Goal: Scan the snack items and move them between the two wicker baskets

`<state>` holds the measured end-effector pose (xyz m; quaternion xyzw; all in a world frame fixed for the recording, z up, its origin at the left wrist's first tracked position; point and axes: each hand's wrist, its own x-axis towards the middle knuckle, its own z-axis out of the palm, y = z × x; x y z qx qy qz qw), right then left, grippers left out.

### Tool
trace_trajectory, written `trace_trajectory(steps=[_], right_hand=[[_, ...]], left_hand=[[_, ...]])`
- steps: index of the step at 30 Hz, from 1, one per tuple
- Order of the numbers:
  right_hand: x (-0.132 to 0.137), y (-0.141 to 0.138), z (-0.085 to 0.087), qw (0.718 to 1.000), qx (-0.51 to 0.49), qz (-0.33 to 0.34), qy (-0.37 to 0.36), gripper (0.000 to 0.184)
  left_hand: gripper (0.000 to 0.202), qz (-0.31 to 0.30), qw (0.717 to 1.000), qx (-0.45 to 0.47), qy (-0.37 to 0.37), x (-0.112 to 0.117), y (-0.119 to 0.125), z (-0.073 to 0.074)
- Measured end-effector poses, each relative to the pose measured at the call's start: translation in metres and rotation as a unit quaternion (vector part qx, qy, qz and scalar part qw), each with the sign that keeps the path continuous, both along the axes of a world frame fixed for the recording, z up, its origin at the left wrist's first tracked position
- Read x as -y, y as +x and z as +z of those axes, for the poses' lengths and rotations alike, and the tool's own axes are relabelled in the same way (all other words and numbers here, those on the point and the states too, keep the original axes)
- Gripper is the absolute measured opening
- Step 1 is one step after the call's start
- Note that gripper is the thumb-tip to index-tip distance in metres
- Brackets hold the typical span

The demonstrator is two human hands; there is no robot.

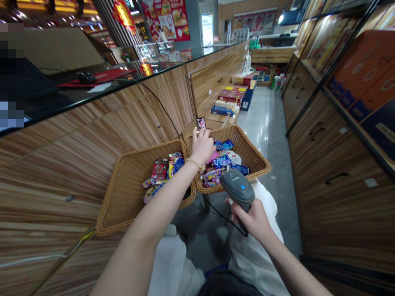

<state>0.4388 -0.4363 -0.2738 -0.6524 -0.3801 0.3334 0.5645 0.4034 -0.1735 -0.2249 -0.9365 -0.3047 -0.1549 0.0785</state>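
Bright overhead light; glare along the glass counter point(92, 96) and shiny floor point(262, 123); faint shadows under the baskets point(135, 185); wide-angle bending toward the edges; pixelated blur at far left.

My right hand point(248, 220) is wrapped around the grip of a dark grey plastic handheld barcode scanner point(237, 187), with a blue light glowing on its top and a thin black cable point(222, 217) curving away below it. My left hand point(202, 147), with a thin gold bracelet at the wrist, sits above the meeting corner of two tan woven wicker baskets. The left basket point(119, 197) holds a red box point(159, 169) among mixed snack packets. The right basket point(248, 150) is heaped with blue foil packets point(222, 161). A smartphone point(201, 123) with a lit screen stands just beyond my left fingertips.
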Motion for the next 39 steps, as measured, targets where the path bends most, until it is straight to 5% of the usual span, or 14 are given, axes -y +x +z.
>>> trace_trajectory(steps=[5,13,21,26,33,39], right_hand=[[-0.002,-0.003,0.001,1.0,0.005,0.016,-0.001,0.023],[-0.007,-0.011,-0.001,0.999,0.023,0.04,0.0,0.02],[-0.011,-0.016,-0.005,0.997,0.037,0.065,0.01,0.023],[-0.011,-0.015,-0.007,0.998,0.036,0.052,0.006,0.026],[-0.012,-0.018,-0.007,0.998,0.033,0.061,0.003,0.026],[-0.015,-0.019,-0.01,0.997,0.035,0.067,0.003,0.024]], left_hand=[[0.022,0.018,0.993,0.115,-0.01,0.023,-0.072,0.007],[0.021,0.066,0.979,0.192,-0.034,0.043,-0.15,-0.015],[0.016,0.082,0.948,0.285,-0.117,0.029,-0.159,-0.03],[0.023,0.153,0.922,0.286,-0.213,0.016,-0.163,-0.046],[0.025,0.225,0.922,0.244,-0.199,0.015,-0.163,-0.057],[0.034,0.139,0.952,0.238,-0.133,0.027,-0.166,-0.045]])
